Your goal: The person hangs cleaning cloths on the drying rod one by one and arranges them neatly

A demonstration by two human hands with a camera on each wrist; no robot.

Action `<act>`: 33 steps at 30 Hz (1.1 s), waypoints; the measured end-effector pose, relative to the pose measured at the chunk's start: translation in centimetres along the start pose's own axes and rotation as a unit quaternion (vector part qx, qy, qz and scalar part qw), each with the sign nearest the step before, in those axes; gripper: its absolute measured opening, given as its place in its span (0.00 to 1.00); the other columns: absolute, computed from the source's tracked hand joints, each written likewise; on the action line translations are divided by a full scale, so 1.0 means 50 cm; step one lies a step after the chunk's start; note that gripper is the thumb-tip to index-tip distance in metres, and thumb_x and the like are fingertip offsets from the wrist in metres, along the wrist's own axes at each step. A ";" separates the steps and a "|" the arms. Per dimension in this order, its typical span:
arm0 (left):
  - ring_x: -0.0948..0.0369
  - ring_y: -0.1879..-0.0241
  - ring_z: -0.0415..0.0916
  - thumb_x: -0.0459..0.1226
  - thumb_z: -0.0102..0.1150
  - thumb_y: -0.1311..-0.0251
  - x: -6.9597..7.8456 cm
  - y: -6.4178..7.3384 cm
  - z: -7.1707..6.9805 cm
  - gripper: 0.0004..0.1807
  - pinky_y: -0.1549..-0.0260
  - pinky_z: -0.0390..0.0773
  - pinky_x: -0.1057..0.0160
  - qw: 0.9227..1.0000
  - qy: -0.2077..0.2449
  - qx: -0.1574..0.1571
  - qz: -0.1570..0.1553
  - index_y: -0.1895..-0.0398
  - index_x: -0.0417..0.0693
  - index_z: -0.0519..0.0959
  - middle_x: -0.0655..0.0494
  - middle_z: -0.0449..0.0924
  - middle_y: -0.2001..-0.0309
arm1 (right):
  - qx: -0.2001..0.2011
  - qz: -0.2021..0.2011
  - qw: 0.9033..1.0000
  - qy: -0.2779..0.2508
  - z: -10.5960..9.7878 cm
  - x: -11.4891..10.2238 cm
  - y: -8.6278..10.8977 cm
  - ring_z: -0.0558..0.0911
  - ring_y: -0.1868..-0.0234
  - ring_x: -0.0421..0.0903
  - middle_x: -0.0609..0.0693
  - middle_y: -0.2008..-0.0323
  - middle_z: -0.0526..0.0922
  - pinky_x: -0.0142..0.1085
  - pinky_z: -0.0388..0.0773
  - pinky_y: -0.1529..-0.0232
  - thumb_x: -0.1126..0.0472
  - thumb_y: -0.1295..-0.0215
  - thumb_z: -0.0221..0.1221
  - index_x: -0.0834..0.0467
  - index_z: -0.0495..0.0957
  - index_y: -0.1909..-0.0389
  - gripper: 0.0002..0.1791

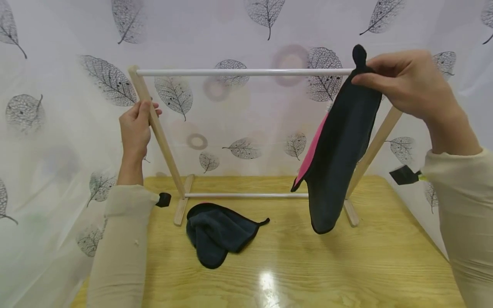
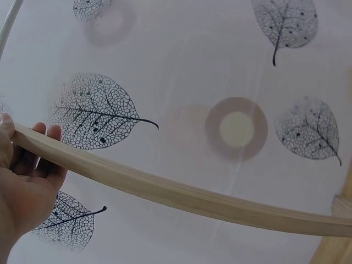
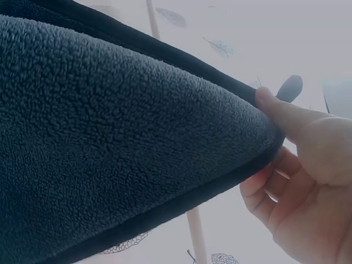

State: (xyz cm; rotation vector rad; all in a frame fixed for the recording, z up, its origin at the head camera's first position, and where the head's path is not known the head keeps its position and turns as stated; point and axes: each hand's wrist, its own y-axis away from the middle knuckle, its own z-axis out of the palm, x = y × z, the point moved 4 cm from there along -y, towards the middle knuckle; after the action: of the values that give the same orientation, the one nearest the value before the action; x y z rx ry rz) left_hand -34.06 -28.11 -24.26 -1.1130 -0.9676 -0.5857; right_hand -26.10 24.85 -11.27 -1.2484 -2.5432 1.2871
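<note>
My right hand [image 1: 414, 83] pinches a dark grey towel [image 1: 335, 154] near its top corner, just under a black hanging loop [image 1: 359, 55]. The towel hangs down in front of the right end of the rack's white top rod [image 1: 246, 72], and a pink underside shows along its left edge. In the right wrist view the thumb lies on the fluffy towel [image 3: 132, 132] beside its black border. My left hand [image 1: 135, 128] grips the rack's left wooden post [image 1: 163, 143], its fingers round the wood. A second dark grey towel [image 1: 219, 233] lies crumpled on the table below.
The rack's lower white rod [image 1: 246, 195] runs close above the wooden table [image 1: 285, 265], between two wooden feet [image 1: 351, 213]. Behind it hangs a pale curtain [image 1: 246, 115] printed with leaves. The right post [image 1: 379, 137] is partly covered by the hanging towel.
</note>
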 end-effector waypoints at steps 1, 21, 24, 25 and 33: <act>0.63 0.57 0.84 0.44 0.57 0.24 0.000 0.000 0.000 0.24 0.49 0.79 0.64 1.000 0.001 0.000 0.000 0.38 0.33 0.80 0.53 0.86 0.57 | 0.002 0.003 1.000 0.000 -0.001 0.003 -0.006 0.73 0.76 0.36 0.39 0.75 0.78 0.19 0.69 0.71 0.71 0.32 0.65 0.66 0.87 0.55 0.08; 0.62 0.56 0.84 0.46 0.57 0.25 -0.002 -0.003 -0.003 0.25 0.48 0.79 0.64 1.000 0.003 -0.003 -0.002 0.37 0.33 0.79 0.57 0.86 0.58 | 0.011 0.122 0.987 -0.104 -0.020 0.075 -0.124 0.82 0.65 0.36 0.41 0.66 0.85 0.19 0.76 0.56 0.54 0.29 0.65 0.59 0.87 0.46 0.17; 0.62 0.57 0.84 0.45 0.57 0.25 -0.001 -0.003 -0.002 0.25 0.49 0.80 0.65 1.000 0.008 -0.004 0.002 0.37 0.33 0.79 0.55 0.86 0.57 | 0.006 0.128 0.986 -0.108 -0.016 0.088 -0.140 0.80 0.65 0.38 0.41 0.65 0.84 0.19 0.76 0.57 0.53 0.29 0.65 0.58 0.87 0.46 0.17; 0.62 0.57 0.84 0.45 0.57 0.25 -0.001 -0.002 -0.002 0.25 0.49 0.80 0.65 1.000 0.009 -0.005 0.003 0.37 0.33 0.79 0.54 0.86 0.57 | 0.004 0.128 0.986 -0.110 -0.014 0.094 -0.145 0.80 0.65 0.38 0.42 0.66 0.84 0.18 0.76 0.57 0.53 0.29 0.65 0.58 0.87 0.46 0.17; 0.62 0.56 0.84 0.46 0.57 0.25 0.001 0.001 0.001 0.25 0.51 0.80 0.65 1.000 -0.008 -0.008 -0.002 0.37 0.34 0.79 0.59 0.86 0.61 | -0.005 0.137 0.980 -0.143 0.009 0.134 -0.173 0.80 0.71 0.36 0.41 0.68 0.84 0.17 0.76 0.60 0.57 0.28 0.65 0.59 0.87 0.45 0.16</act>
State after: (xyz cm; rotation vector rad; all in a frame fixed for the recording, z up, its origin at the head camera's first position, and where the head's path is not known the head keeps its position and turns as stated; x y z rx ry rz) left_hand -34.01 -28.04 -24.24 -1.1320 -0.9802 -0.5890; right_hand -36.37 26.13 -7.66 -1.5657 -2.6344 1.6175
